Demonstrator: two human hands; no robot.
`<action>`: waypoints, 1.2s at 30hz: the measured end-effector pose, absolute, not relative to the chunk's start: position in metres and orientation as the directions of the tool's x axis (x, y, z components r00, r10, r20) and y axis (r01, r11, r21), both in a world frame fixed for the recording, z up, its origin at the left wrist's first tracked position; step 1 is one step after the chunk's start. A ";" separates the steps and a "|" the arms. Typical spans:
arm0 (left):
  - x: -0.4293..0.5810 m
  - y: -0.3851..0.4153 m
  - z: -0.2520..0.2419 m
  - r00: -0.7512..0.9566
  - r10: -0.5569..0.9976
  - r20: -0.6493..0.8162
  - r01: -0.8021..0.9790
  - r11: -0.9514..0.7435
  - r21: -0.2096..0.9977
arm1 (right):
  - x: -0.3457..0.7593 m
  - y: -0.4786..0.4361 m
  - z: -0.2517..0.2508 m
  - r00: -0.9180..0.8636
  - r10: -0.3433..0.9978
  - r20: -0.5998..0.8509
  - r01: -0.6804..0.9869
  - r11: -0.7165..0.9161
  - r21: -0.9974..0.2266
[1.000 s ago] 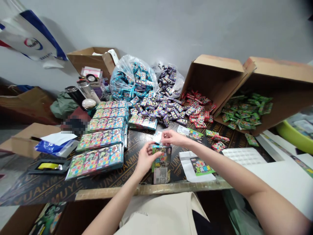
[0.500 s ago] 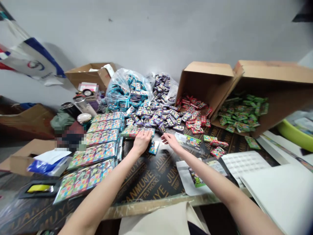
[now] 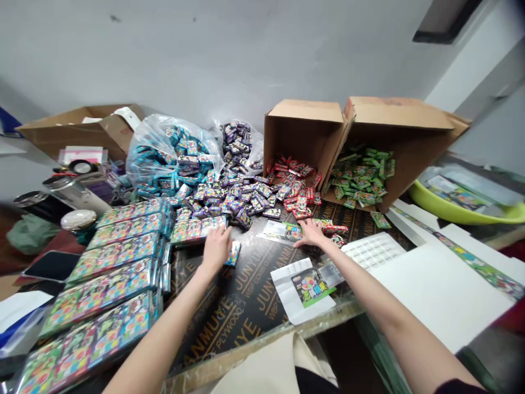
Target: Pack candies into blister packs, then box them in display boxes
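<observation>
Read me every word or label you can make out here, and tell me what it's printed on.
"JUNYU": dark tabletop board, part of a repeated print.
"ANMUYE": same board, nearer the front edge.
"PLYWOOD": same board, just below that.
small packets, flat multipacks, green card: print too small or blurred to read.

By my left hand (image 3: 216, 246) I see a glossy packet (image 3: 234, 254) on smooth dark plywood (image 3: 250, 298); beyond it, matt cardboard boxes (image 3: 305, 110).
</observation>
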State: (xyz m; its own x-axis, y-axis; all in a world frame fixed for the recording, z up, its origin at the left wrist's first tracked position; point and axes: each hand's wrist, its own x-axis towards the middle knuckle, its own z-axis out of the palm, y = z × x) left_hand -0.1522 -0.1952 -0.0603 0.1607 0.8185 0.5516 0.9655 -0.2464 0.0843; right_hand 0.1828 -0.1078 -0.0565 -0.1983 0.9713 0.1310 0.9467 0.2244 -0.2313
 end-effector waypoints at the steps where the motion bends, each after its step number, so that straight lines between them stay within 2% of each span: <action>1: -0.142 -0.200 -0.064 0.178 0.818 0.547 0.959 -0.270 0.092 | 0.180 -0.106 -0.057 -0.188 0.976 0.113 0.956 0.208 -0.209; 4: -0.115 -0.216 -0.075 0.220 0.814 0.537 0.916 -0.361 0.173 | 0.168 -0.102 -0.053 -0.201 0.976 0.081 0.959 0.213 -0.189; 8: -0.114 -0.232 -0.066 0.082 0.838 0.539 0.792 -0.384 0.476 | 0.162 -0.110 -0.031 -0.289 0.950 0.122 0.929 0.309 -0.205; 11: -0.139 -0.247 -0.031 -0.090 0.861 0.501 0.641 -0.335 0.691 | 0.162 -0.133 0.008 -0.383 0.890 0.248 0.877 0.435 -0.206; 12: -0.148 -0.254 -0.017 -0.123 0.871 0.476 0.590 -0.322 0.740 | 0.161 -0.145 0.023 -0.436 0.844 0.314 0.840 0.507 -0.195; 13: -0.156 -0.263 -0.004 -0.125 0.887 0.444 0.544 -0.313 0.778 | 0.158 -0.159 0.038 -0.531 0.741 0.412 0.758 0.632 -0.159; 15: -0.164 -0.282 0.015 -0.017 0.934 0.358 0.450 -0.312 0.836 | 0.146 -0.193 0.062 -0.683 0.517 0.516 0.574 0.817 -0.059; 17: -0.157 -0.302 0.019 0.205 0.946 0.250 0.307 -0.305 0.901 | 0.126 -0.227 0.072 -0.799 0.372 0.472 0.422 0.906 0.002; 19: -0.139 -0.318 0.006 0.418 0.894 0.162 0.100 -0.222 0.970 | 0.101 -0.255 0.067 -0.865 0.288 0.410 0.320 0.947 0.010; 21: -0.118 -0.327 -0.016 0.503 0.858 0.105 -0.125 -0.048 0.991 | 0.079 -0.269 0.050 -0.877 0.248 0.412 0.271 0.963 -0.002; 24: -0.101 -0.333 -0.049 0.409 0.912 0.036 -0.400 0.143 0.906 | 0.059 -0.271 0.019 -0.744 0.320 0.587 0.346 0.935 -0.070; 26: -0.101 -0.336 -0.062 0.302 0.953 0.024 -0.501 0.138 0.854 | 0.053 -0.267 0.004 -0.522 0.455 0.722 0.440 0.868 -0.229; 27: -0.103 -0.337 -0.065 0.267 0.963 0.024 -0.521 0.124 0.845 | 0.051 -0.265 -0.002 -0.412 0.528 0.743 0.453 0.826 -0.335; 28: -0.106 -0.338 -0.067 0.249 0.968 0.018 -0.526 0.120 0.842 | 0.049 -0.263 -0.005 -0.343 0.594 0.727 0.440 0.786 -0.434; 30: -0.112 -0.340 -0.068 0.245 0.970 -0.004 -0.521 0.135 0.842 | 0.045 -0.263 -0.009 -0.318 0.685 0.656 0.392 0.724 -0.567; 32: -0.117 -0.341 -0.069 0.242 0.970 -0.019 -0.525 0.147 0.838 | 0.040 -0.265 -0.009 -0.312 0.719 0.622 0.376 0.694 -0.614; 36: -0.121 -0.338 -0.072 0.240 0.970 0.024 -0.512 0.105 0.852 | 0.034 -0.269 -0.005 -0.288 0.716 0.635 0.352 0.696 -0.626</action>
State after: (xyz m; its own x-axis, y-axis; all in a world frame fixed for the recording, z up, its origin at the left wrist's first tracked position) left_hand -0.1205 -0.3380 -0.0718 0.2400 0.9705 0.0244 -0.5124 0.1053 0.8523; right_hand 0.0339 -0.2692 -0.0054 -0.2879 0.7164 0.6355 0.3520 0.6963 -0.6255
